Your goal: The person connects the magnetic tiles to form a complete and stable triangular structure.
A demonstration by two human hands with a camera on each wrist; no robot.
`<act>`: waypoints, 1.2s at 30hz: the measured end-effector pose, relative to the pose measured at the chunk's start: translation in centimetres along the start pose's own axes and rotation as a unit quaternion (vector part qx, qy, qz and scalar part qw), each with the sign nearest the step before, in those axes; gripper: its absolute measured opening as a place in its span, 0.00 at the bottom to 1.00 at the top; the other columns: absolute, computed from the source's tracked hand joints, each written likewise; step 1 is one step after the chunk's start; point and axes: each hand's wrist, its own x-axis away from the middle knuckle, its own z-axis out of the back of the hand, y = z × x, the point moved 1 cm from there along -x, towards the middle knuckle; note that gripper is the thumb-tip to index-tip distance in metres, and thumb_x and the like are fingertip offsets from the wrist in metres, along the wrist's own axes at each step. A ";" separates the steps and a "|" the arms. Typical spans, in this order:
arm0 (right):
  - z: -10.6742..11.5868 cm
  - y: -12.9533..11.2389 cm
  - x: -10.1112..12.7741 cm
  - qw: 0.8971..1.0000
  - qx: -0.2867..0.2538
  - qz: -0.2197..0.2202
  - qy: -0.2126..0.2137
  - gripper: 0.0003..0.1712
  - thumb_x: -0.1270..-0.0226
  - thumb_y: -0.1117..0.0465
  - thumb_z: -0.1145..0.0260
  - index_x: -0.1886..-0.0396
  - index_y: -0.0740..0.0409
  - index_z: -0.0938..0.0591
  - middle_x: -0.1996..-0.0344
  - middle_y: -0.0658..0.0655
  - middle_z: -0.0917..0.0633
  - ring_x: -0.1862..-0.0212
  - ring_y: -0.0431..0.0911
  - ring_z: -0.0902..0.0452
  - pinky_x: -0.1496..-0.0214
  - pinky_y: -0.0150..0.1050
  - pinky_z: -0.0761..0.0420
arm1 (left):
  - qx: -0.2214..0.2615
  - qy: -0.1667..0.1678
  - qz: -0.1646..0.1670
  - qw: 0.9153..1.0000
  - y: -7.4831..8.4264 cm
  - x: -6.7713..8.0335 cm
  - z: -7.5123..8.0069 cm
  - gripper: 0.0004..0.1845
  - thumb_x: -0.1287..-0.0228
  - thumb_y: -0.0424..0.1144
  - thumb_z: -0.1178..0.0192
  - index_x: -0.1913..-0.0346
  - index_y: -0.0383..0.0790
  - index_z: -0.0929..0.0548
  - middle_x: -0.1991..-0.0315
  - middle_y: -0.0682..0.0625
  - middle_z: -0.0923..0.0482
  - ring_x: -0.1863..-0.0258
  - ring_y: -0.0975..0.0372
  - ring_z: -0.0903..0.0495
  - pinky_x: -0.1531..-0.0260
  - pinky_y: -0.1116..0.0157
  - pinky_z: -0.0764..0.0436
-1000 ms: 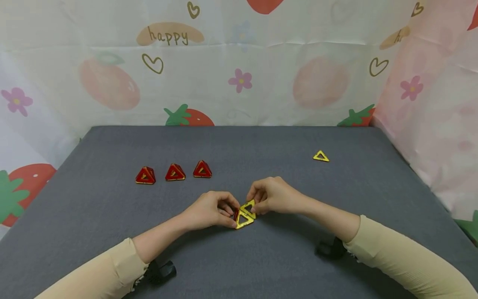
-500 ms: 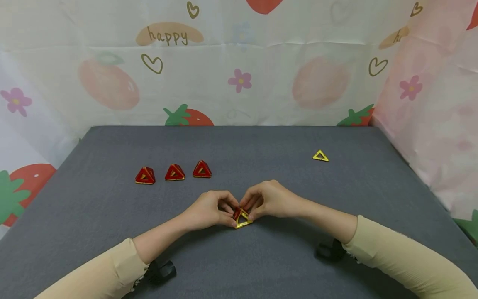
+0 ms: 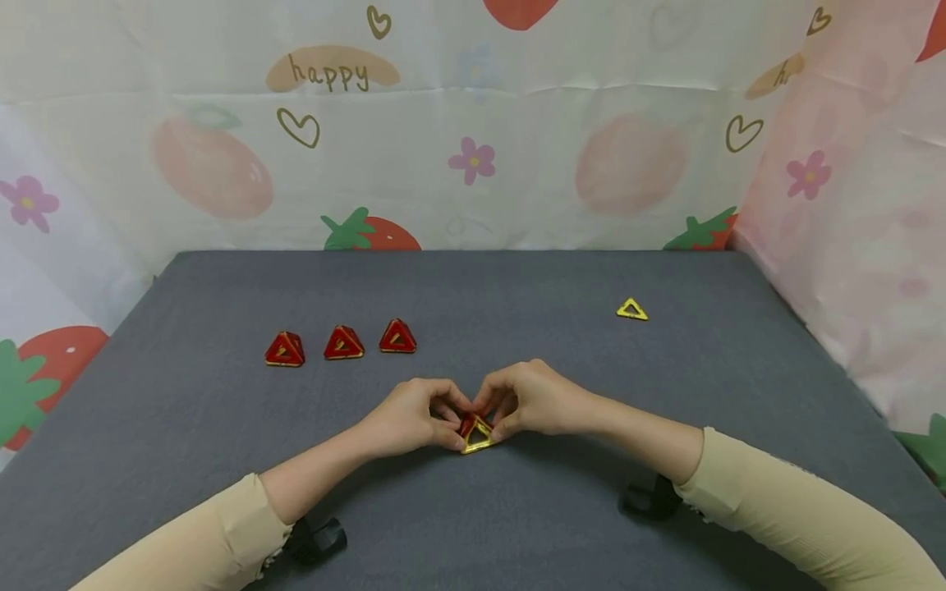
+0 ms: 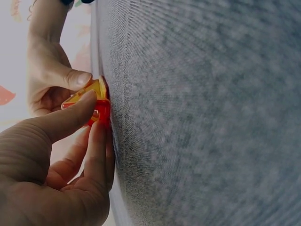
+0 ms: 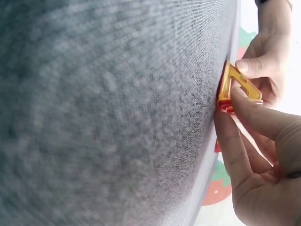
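Pyramid (image 3: 475, 432) of red and yellow triangle tiles sits on the grey counter (image 3: 517, 525), near its front middle, pinched from both sides. My left hand (image 3: 414, 423) clamps its left faces with thumb and fingertips; my right hand (image 3: 528, 406) clamps the right faces. Judged light, rigid plastic with smooth frames; joints probably part under a hard squeeze. Best hold: along the tile edges, low, near the base. 3 finished pyramids (image 3: 342, 344) stand further left.
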 end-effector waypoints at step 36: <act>3.2 1.1 0.0 0.999 0.007 -0.017 0.035 0.23 0.53 0.60 0.25 0.54 0.50 0.19 0.56 0.52 0.16 0.59 0.40 0.17 0.59 0.30 0.18 | -0.002 -0.018 -0.010 1.000 0.0 0.1 0.2 0.22 0.54 0.40 0.27 0.52 0.46 0.19 0.62 0.51 0.18 0.63 0.64 0.20 0.64 0.69 0.20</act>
